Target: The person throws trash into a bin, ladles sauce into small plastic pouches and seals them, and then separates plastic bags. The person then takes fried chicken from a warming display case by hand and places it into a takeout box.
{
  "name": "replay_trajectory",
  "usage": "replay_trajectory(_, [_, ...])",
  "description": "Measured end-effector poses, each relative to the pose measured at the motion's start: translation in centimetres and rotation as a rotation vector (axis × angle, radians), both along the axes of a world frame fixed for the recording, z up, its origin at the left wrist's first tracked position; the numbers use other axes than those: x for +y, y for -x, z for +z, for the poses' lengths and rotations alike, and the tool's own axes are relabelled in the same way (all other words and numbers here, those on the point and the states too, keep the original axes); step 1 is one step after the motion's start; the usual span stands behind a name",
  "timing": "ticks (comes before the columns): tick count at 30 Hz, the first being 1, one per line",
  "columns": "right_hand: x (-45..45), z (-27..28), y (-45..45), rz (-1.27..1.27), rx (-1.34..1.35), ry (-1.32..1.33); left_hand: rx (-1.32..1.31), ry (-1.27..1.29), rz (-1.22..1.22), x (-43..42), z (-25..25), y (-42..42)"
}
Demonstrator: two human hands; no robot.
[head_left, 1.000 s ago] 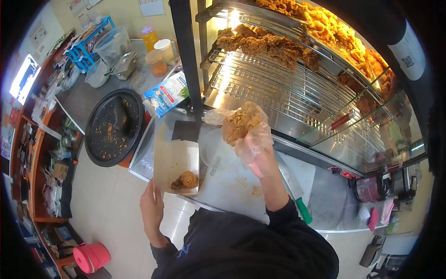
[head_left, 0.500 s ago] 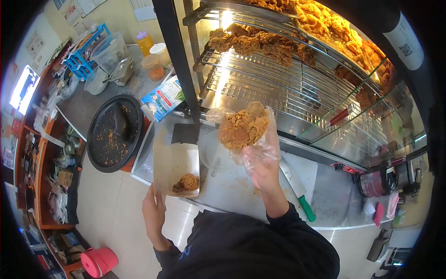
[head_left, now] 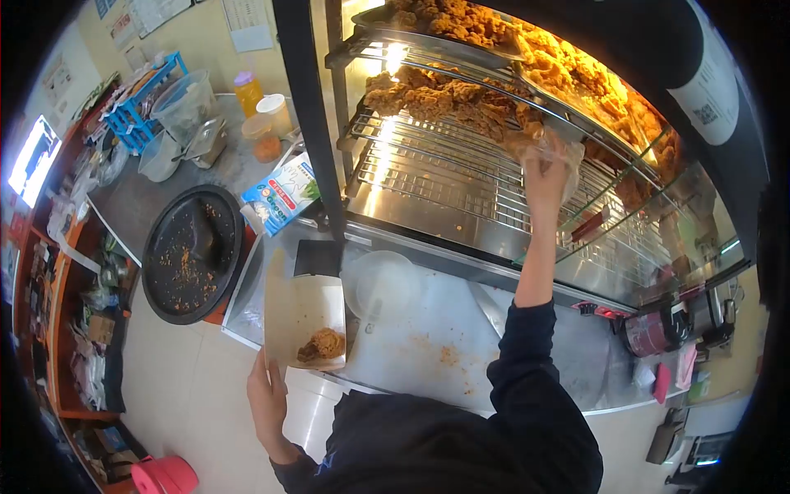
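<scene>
My left hand [head_left: 267, 393] grips the near left edge of an open paper food box [head_left: 309, 290]. A small piece of fried chicken [head_left: 326, 343] lies in the box's near end. My right hand [head_left: 547, 160], in a clear plastic glove, reaches into the lit display warmer. Its fingers are closed around a piece of fried chicken [head_left: 520, 140] at the right end of the row on the wire rack [head_left: 428, 152]; glove and fingers partly hide that piece. More fried chicken [head_left: 444, 97] lies along the rack to its left.
A glass panel [head_left: 609, 198] stands just right of my right arm. A knife [head_left: 487, 309], partly under my sleeve, lies on the white board [head_left: 411, 346] beside a clear round lid [head_left: 387, 280]. Left are a glove packet [head_left: 284, 193] and a black round pan [head_left: 156, 272].
My right hand has moved up and right with the piece of fried chicken, from above the board into the warmer. My left hand stays on the box.
</scene>
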State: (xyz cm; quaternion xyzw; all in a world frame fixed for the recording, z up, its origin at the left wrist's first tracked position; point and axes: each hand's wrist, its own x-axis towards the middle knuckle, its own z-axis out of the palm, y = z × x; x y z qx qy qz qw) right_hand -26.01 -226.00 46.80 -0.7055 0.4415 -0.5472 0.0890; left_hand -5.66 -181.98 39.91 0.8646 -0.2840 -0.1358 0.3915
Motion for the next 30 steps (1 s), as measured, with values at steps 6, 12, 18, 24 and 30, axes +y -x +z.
replay_trajectory(6, [4.1, 3.1, -0.9, -0.182, 0.186, 0.125, 0.008, 0.038, 0.011, -0.1, 0.0, -0.3])
replay_trajectory(12, [8.9, 4.3, -7.8, 0.272, 0.146, 0.069, -0.003, 0.029, -0.024, -0.1, 0.5, -1.0])
replay_trajectory(18, [4.6, 1.6, -20.2, 0.224, 0.621, -0.002, 0.008, 0.050, -0.002, -0.3, 1.0, -0.9])
replay_trajectory(24, [1.8, 2.6, -20.6, 0.276, 0.665, -0.034, 0.098, 0.080, 0.028, 0.0, 0.3, -1.2])
replay_trajectory(30, [-5.1, 6.1, -8.2, -0.171, 0.722, -0.182, -0.030, 0.108, -0.025, 0.8, -2.3, -2.0])
